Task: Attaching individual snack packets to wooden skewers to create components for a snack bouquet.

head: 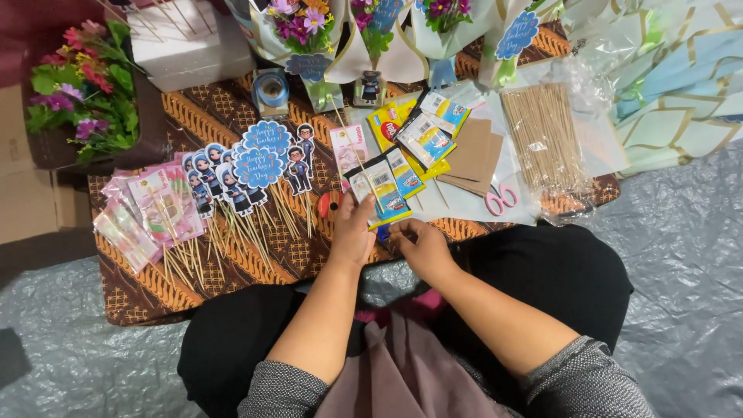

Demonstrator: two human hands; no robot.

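- Left hand (352, 232) grips a snack sachet (385, 193), fingers closed on its lower edge, at the near edge of the batik cloth (193, 116).
- Right hand (418, 244) pinches something small just below the sachet; what it is, I cannot tell.
- Step in hand seems to be fixing a sachet to a skewer (352, 143).
- Next move likely needs a steady hold with the stick aligned.

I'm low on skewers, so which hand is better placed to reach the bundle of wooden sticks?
Right, probably. The right hand lies on the side nearer the stick bundle; the left hand rests against the sachets.
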